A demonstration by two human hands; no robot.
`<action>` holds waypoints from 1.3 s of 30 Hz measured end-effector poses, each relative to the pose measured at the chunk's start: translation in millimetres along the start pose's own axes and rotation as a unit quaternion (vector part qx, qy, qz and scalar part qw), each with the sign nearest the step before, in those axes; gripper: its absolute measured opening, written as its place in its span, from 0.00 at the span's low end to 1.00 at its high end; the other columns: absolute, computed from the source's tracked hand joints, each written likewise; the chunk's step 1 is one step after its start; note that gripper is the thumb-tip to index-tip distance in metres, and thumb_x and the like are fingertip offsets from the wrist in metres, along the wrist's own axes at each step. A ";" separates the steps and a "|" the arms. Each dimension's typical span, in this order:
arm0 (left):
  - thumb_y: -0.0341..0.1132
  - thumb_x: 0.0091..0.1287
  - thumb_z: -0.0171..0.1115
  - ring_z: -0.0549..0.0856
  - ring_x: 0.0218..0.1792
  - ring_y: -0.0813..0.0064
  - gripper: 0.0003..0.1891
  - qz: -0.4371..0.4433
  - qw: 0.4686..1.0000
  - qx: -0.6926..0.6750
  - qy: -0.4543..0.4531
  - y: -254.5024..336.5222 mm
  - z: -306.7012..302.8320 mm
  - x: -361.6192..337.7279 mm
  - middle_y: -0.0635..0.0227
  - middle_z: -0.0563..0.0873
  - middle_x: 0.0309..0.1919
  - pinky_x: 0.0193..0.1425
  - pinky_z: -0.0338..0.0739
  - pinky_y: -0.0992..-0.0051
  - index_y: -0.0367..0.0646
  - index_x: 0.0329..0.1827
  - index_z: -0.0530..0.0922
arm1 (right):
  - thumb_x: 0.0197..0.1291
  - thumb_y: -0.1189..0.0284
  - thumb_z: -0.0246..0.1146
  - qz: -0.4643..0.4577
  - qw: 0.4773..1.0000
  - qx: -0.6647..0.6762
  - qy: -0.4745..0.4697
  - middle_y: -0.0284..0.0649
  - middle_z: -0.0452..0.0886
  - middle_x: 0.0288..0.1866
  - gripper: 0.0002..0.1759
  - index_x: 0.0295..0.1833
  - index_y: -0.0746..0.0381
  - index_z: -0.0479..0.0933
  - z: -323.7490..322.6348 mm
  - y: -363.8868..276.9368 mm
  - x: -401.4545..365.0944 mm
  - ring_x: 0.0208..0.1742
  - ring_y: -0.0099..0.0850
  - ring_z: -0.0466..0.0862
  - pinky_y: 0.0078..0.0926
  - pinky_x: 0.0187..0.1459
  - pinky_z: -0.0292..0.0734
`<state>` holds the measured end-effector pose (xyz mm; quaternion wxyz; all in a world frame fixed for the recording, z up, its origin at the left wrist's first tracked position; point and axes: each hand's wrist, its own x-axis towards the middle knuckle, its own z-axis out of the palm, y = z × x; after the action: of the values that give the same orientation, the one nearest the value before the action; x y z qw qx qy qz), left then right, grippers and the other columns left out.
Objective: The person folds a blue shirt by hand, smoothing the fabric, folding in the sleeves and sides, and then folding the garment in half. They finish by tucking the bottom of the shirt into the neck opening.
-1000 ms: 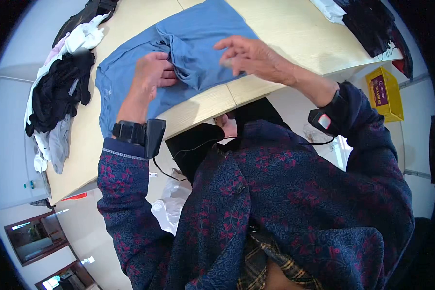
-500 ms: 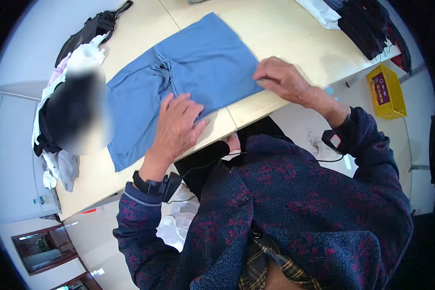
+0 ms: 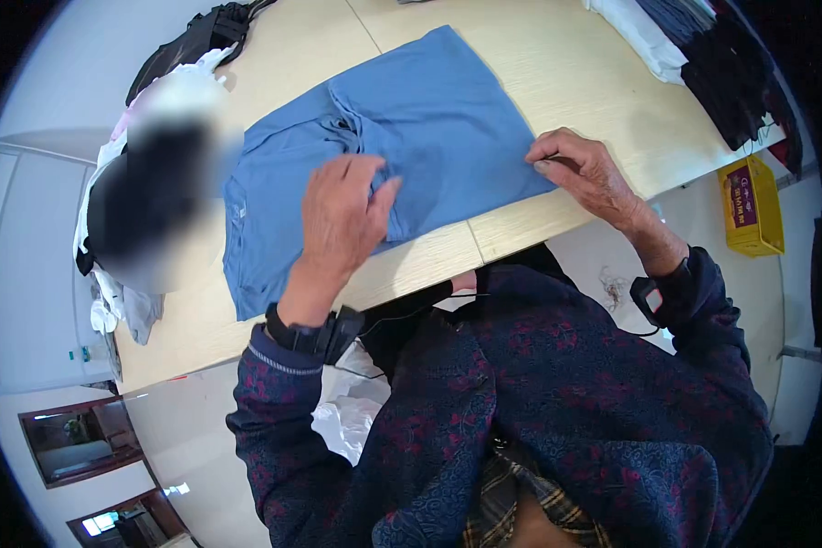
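Observation:
A blue cloth garment (image 3: 457,128) lies spread on the table, with bunched folds near its middle and a small pale label towards its left end. My left hand (image 3: 342,215) is over the near middle part of the garment, its fingers bent together and the thumb held apart, with nothing seen in it. Whether its fingertips touch the cloth is hard to tell. At the garment's right edge, my right hand (image 3: 589,178) has thumb and forefinger pinched together on the hem, as far as it shows.
Pale wooden table (image 3: 594,100) with a seam across it. Dark and white folded clothes (image 3: 717,82) lie at the far right. A black bag (image 3: 192,46) and light cloths sit at the left, beside a blurred person. A yellow crate (image 3: 753,205) stands beyond the right end.
The whole view has shifted, so the table and garment appear further right. My left hand has moved leftwards over the cloth and its fingers are more bent. My right hand stays at the edge.

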<state>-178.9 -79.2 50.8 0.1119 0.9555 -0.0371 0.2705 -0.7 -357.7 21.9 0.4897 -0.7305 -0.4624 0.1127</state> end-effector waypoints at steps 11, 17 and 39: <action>0.66 0.60 0.60 0.69 0.69 0.49 0.46 -0.057 0.969 0.202 -0.133 -21.7 32.3 11.5 0.48 0.74 0.65 0.72 0.55 0.41 0.30 0.65 0.69 | 0.68 0.73 0.62 0.008 0.999 0.026 0.026 0.38 0.82 0.44 0.09 0.50 0.65 0.80 -1.3 5.9 -3.0 0.44 0.24 0.81 0.22 0.45 0.79; 0.66 0.61 0.61 0.67 0.71 0.47 0.47 -0.077 0.970 0.177 -0.146 -25.2 31.6 4.3 0.46 0.72 0.67 0.72 0.55 0.40 0.30 0.68 0.65 | 0.68 0.73 0.61 0.051 0.998 0.032 0.025 0.37 0.82 0.39 0.09 0.49 0.65 0.80 -2.4 0.0 0.5 0.38 0.23 0.80 0.22 0.40 0.78; 0.60 0.65 0.58 0.54 0.78 0.50 0.46 -0.032 0.970 0.138 -0.196 14.2 15.0 2.4 0.51 0.58 0.77 0.78 0.41 0.47 0.39 0.78 0.55 | 0.73 0.67 0.56 0.011 0.989 0.115 0.089 0.42 0.85 0.43 0.18 0.60 0.67 0.73 -6.9 18.9 -0.8 0.50 0.24 0.83 0.22 0.57 0.75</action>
<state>-171.1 -96.5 42.4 -0.0216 0.9968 0.0100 0.0770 13.8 -364.3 9.7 0.6086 -0.6815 -0.3925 0.1054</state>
